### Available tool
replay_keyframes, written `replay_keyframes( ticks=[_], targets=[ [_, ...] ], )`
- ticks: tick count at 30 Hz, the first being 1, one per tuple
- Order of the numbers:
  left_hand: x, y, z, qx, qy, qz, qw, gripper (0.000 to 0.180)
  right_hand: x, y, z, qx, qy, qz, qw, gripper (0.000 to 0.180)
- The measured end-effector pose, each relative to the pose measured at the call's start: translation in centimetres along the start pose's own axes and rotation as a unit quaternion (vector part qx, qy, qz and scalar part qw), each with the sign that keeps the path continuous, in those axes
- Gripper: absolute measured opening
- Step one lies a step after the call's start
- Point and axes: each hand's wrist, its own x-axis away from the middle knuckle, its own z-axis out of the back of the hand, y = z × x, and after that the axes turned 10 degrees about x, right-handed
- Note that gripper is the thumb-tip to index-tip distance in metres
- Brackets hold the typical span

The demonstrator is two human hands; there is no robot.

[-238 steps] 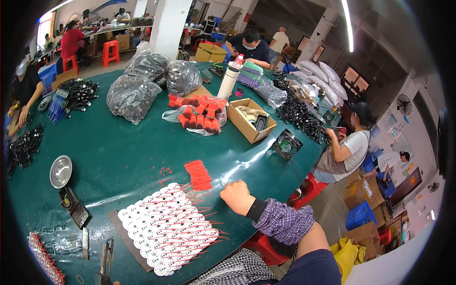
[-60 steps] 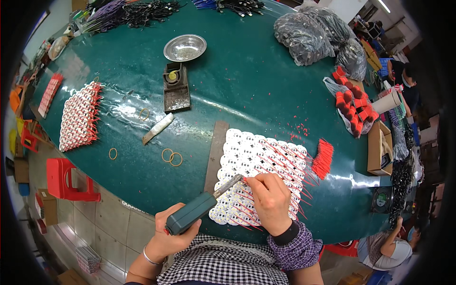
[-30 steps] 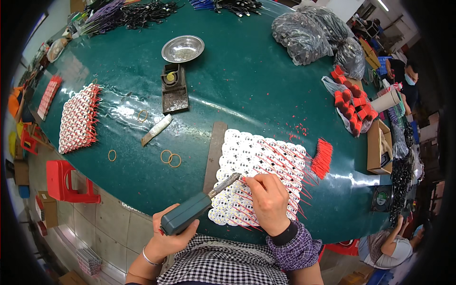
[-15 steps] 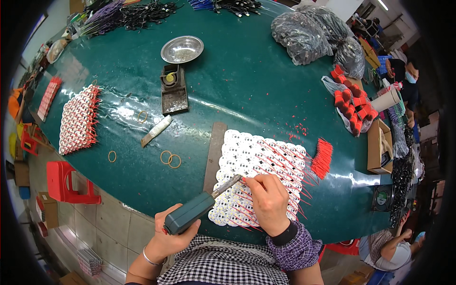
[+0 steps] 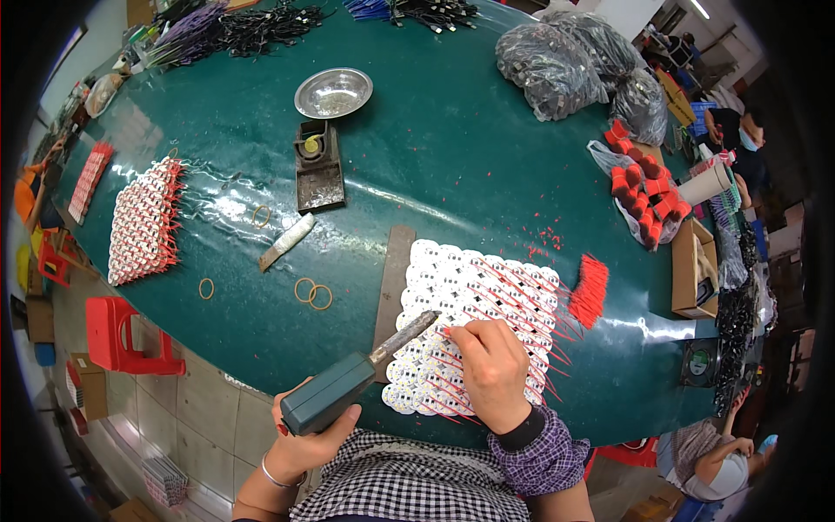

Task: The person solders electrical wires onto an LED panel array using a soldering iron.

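My left hand (image 5: 310, 435) is closed round the dark green handle of a soldering iron (image 5: 335, 396). The iron's grey tip hangs over a panel of round white circuit boards (image 5: 435, 278), just left of my right fingers. With thumb and forefinger, my right hand (image 5: 494, 370) pinches a thin red wire (image 5: 447, 331) above the panel. Several red wires slant across the panel's right part, while boards toward its upper left carry none. A flat grey-brown bar (image 5: 393, 291) lies along the panel's left edge. Right of the panel sits a bundle of short red wires (image 5: 590, 291).
Ahead stand a soldering iron stand (image 5: 319, 174) and a metal bowl (image 5: 333, 93). A white-wrapped blade (image 5: 287, 241) and rubber bands (image 5: 320, 297) lie to the left, beyond them stacked wired panels (image 5: 143, 222). Red wire rolls (image 5: 648, 187) and plastic bags (image 5: 552, 70) are at right.
The soldering iron's tip has lifted back, up and left, away from my right fingertips. My left hand has shifted slightly left with it, while my right hand stays in place.
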Motion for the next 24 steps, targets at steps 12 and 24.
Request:
replay_keyframes(
  ticks=[12,24],
  targets=[
    [-0.6,2.0,-0.3,0.064,0.030,0.077,0.995,0.033,-4.2,-0.2,4.2,-0.059,0.001,0.018,0.998,0.023],
    [-2.7,1.8,-0.5,0.009,-0.022,-0.011,1.000,0.025,-2.6,0.5,-1.0,-0.058,0.005,-0.021,0.998,0.019]
  ],
)
